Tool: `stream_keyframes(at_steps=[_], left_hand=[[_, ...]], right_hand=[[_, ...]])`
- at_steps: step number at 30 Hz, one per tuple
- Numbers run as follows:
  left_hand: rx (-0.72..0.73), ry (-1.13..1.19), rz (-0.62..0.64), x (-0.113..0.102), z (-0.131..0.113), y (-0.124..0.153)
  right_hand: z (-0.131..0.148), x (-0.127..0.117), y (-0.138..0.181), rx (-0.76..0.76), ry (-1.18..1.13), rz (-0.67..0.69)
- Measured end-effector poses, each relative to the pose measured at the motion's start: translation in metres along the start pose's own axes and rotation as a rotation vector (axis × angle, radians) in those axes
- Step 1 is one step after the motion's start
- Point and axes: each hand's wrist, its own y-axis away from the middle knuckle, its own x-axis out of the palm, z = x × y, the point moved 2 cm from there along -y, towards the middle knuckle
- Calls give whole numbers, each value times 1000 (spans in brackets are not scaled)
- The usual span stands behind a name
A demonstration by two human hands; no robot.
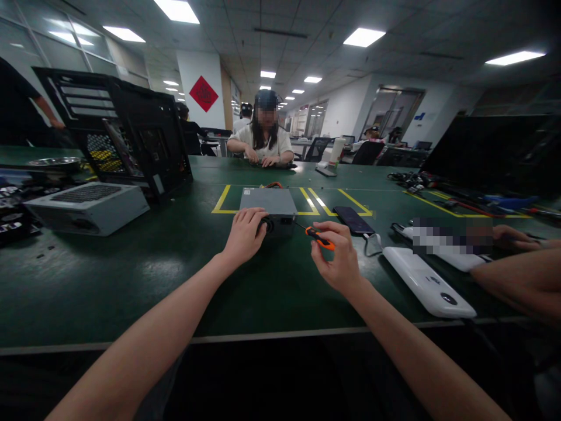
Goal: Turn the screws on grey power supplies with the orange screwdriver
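In front of me on the green table lies a grey computer power supply (272, 200), with its socket and round fan opening facing me. My left hand (245, 235) grips its near left corner, fingers over the top and thumb beside the fan opening, which it partly covers. An orange and black screwdriver (323, 238) is pinched in the fingers of my right hand (340, 257). Its thin shaft points left toward the unit's near right edge; whether the tip touches a screw is too small to tell.
A black computer case (151, 137) and another power supply (90, 207) stand at left. Right of my right hand lie a phone (353, 220) with a cable and a white power bank (427, 280). A neighbour's arm (521, 278) rests at right. Another person (263, 137) works opposite.
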Motion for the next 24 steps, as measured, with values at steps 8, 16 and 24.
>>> stream_keyframes(at_steps=[8, 16, 24], left_hand=[[4, -2, -4, 1, 0, 0], [-2, 2, -2, 0, -1, 0], [0, 1, -1, 0, -1, 0]], right_hand=[[0, 0, 0, 4, -28, 12], [-2, 0, 0, 16, -24, -30], [-1, 1, 1, -19, -40, 11]])
